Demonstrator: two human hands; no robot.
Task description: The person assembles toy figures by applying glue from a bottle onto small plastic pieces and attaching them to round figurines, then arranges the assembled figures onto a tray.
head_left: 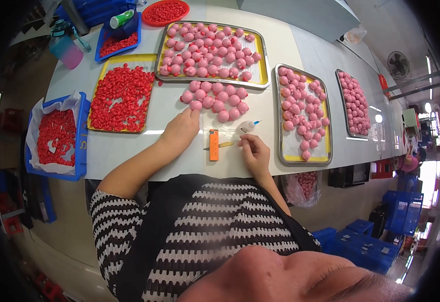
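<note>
My left hand reaches to the near edge of a loose group of pink balls. Its fingertips are closed at one pink ball on the group's left side. Closer to my body, my right hand is curled, with thumb and forefinger drawn together; what they hold, if anything, is hidden. Just beyond those fingers lies a small white squeeze bottle with a blue needle tip. Between my hands are an orange lighter and a small yellowish knife.
Pink balls fill a far tray, a right tray and another farther right. Leftward, a yellow-lined tray and a blue crate hold small red pieces. A red dish and a bottle stand behind.
</note>
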